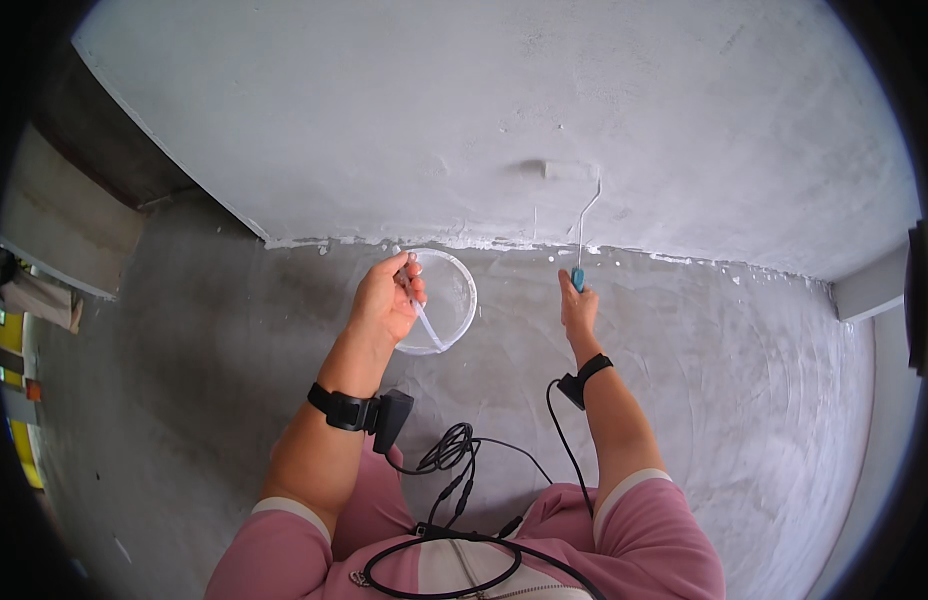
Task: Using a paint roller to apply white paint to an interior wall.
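A: "Your left hand (387,300) is gripping the bucket handle (429,328); where is the bucket (473,290) showing?"
B: "Beneath it, near the wall (384,140); your right hand (580,308) is clasping the paint roller (572,171) against that wall."

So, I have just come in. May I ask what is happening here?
A person in pink has a pale bucket by its strap handle in the left fingers. The right fingers grip the blue-green handle of a white-headed paint roller at the grey wall; contact is hard to judge. White smears run along the wall's foot. I cannot tell whether the bucket rests on the floor.
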The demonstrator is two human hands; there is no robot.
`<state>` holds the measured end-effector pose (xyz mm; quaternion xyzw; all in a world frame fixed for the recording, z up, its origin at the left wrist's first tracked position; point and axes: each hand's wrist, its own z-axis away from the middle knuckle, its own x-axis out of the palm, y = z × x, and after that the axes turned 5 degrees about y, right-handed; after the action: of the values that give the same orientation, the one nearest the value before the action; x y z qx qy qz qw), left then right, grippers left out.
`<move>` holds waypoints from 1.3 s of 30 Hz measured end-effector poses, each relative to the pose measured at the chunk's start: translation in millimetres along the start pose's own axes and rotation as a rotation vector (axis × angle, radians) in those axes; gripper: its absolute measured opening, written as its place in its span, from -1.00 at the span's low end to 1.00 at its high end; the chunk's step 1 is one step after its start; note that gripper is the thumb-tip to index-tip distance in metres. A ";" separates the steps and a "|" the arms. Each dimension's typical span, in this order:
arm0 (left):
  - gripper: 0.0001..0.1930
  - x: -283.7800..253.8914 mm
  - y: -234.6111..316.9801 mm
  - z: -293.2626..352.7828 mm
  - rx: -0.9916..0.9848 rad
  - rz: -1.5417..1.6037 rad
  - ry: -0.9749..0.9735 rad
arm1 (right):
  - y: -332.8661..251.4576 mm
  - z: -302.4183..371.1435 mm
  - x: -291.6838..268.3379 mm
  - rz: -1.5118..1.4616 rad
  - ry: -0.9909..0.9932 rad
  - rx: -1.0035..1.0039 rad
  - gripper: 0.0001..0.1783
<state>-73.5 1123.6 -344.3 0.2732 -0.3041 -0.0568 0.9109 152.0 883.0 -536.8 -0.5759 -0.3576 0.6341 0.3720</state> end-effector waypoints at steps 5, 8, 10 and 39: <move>-0.86 -3.4 1.3 0.2 -0.005 0.002 0.011 | -128.5 7.1 -20.2 -0.253 -0.101 -0.015 -0.37; -0.86 -2.2 0.6 -0.3 -0.005 -0.011 -0.004 | -166.0 3.2 -34.1 -0.446 -0.110 -0.157 -0.38; -0.86 -3.4 1.7 -0.2 -0.012 -0.002 0.013 | -177.0 3.1 -38.2 -0.711 -0.138 -0.154 -0.36; -0.86 2.6 3.3 3.1 -0.030 -0.016 -0.004 | -92.1 4.7 -27.6 -0.595 -0.238 0.112 -0.28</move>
<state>-73.4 1124.2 -339.1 0.2619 -0.3029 -0.0690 0.9137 154.5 901.6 -442.4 -0.3468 -0.5158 0.5790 0.5277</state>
